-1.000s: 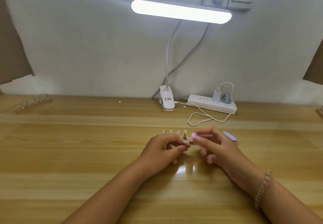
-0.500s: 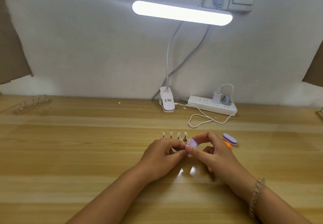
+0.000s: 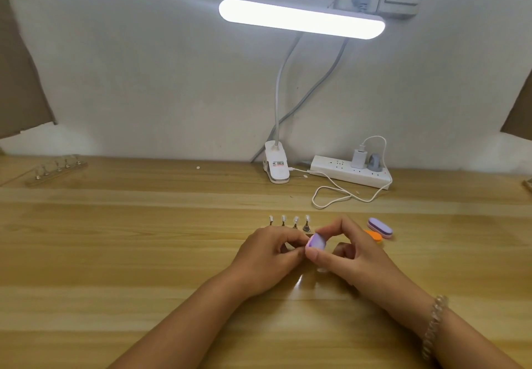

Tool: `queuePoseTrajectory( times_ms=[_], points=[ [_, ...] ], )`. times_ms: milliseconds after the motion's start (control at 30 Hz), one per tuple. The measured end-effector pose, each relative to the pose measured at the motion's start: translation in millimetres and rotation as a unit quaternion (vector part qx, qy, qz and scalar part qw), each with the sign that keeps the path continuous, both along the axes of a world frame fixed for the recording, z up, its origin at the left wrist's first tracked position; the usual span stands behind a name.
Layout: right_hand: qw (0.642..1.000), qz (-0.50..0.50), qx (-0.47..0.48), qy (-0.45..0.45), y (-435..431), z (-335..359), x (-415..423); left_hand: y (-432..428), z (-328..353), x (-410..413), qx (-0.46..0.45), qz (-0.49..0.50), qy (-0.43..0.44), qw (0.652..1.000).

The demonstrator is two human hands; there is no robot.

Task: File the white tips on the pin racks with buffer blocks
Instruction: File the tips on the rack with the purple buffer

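Note:
A pin rack (image 3: 289, 223) with several small white tips on upright pins stands on the wooden table, just beyond my hands. My right hand (image 3: 349, 250) pinches a small purple buffer block (image 3: 316, 244) between thumb and fingers. My left hand (image 3: 266, 256) is curled right next to the block, its fingertips meeting the block's left end; whatever it pinches there is hidden. A second purple buffer block (image 3: 380, 227) and an orange one (image 3: 373, 236) lie to the right of my right hand.
Another pin rack (image 3: 56, 169) sits at the far left of the table. A clip lamp base (image 3: 276, 167) and a white power strip (image 3: 349, 171) with a looping cable stand at the back by the wall. The lit lamp bar (image 3: 300, 18) hangs overhead.
My right hand has drawn the purple block toward me and lower, from beside the rack's right end to in front of it. The left hand came nearer with it.

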State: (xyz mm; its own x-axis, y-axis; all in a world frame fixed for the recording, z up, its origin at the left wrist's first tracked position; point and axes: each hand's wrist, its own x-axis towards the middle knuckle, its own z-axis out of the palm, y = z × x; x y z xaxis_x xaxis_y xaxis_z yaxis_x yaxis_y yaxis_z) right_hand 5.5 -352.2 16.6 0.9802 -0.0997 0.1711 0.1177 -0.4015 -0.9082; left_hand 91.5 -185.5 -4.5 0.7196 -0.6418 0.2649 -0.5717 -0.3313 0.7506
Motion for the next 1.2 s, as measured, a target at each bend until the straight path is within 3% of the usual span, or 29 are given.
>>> queuePoseTrajectory(
  times_ms=[133,267,433,567,700,867,933,1200],
  points=[
    [0.998,-0.049,0.009,-0.024,1.1,0.0,8.0,0.0,0.5,-1.4,-0.014,0.002,0.007,1.0],
    [1.0,0.002,0.003,-0.002,0.4,-0.4,-1.0,0.5,1.6,-2.2,0.001,0.005,0.005,1.0],
    [0.999,-0.049,-0.002,-0.023,1.7,-0.7,7.8,0.0,3.2,-3.3,-0.008,0.002,0.007,1.0],
    [1.0,0.007,-0.021,-0.001,0.7,-1.4,-2.0,0.5,4.3,-3.5,0.005,0.006,0.005,1.0],
    [0.997,-0.067,-0.013,-0.026,5.8,-1.0,7.0,-0.7,2.7,-2.9,-0.01,0.012,-0.001,1.0],
    [1.0,-0.015,-0.019,-0.004,1.7,-1.5,-0.7,0.6,1.6,-1.8,-0.016,0.01,0.004,1.0],
    [0.999,-0.038,-0.011,0.005,1.7,-1.8,2.6,0.3,1.5,-1.2,-0.013,0.015,0.002,1.0],
    [0.998,-0.061,-0.024,-0.026,1.9,-6.1,5.4,1.4,3.3,0.3,-0.079,0.006,0.055,0.995]
  ],
)
